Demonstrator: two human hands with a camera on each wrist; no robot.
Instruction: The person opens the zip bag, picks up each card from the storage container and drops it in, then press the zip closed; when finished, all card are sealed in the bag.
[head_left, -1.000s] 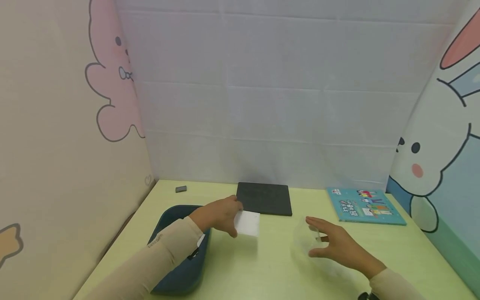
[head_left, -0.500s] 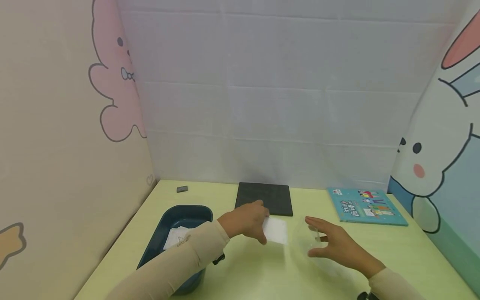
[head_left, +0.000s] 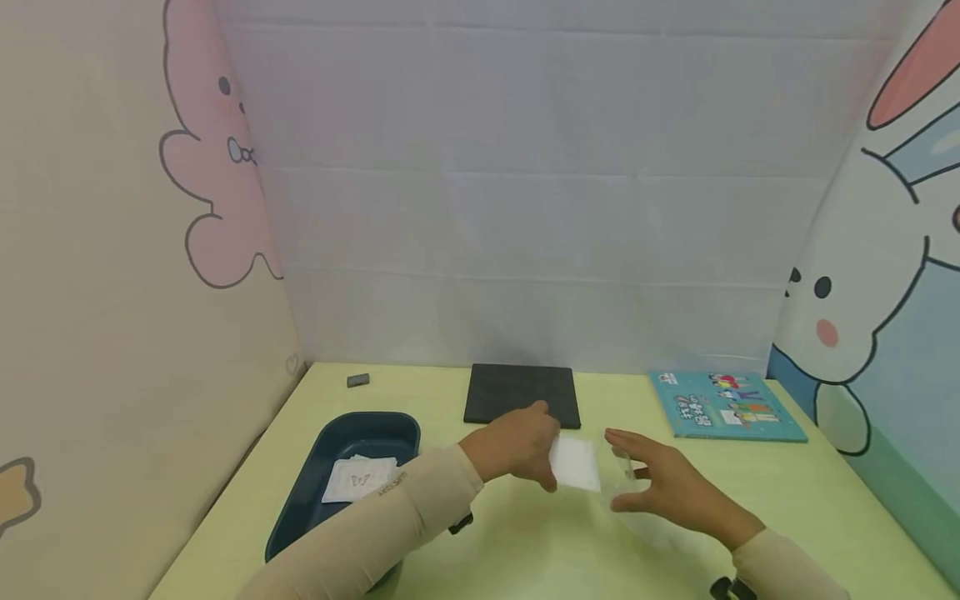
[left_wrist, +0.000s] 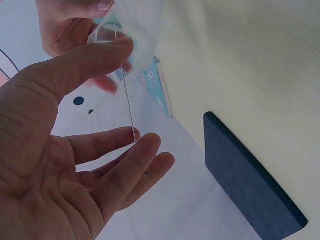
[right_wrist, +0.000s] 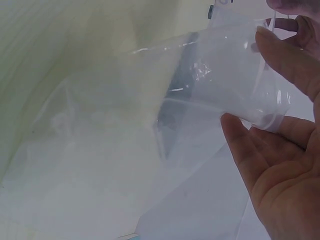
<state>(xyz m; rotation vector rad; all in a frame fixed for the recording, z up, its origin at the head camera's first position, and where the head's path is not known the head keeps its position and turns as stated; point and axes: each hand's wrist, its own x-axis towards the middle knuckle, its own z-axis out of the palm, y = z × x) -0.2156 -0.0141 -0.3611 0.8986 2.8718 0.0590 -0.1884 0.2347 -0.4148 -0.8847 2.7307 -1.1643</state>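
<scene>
My left hand (head_left: 517,446) pinches a thin white square sheet (head_left: 575,464) by its left side. In the left wrist view the sheet (left_wrist: 128,105) appears edge-on as a fine line between thumb and fingertips. Just right of it, my right hand (head_left: 667,483) holds a clear plastic bag (head_left: 617,477), its thumb and fingers curved apart around the mouth. The right wrist view shows the bag (right_wrist: 215,70) spread between thumb and fingers, hanging down to the left. The sheet's right edge is right at the bag's mouth.
Left of my forearm stands a dark blue tray (head_left: 291,515) with white printed squares (head_left: 360,479) lying in it. Toward the back of the table are a black flat board (head_left: 521,392), a small grey block (head_left: 358,380) and a blue picture book (head_left: 723,404). Cloth walls enclose the table.
My left hand has carried the white sheet rightward from beside the tray to the bag's mouth. The squares in the tray have come into view. My right hand stays nearly in place.
</scene>
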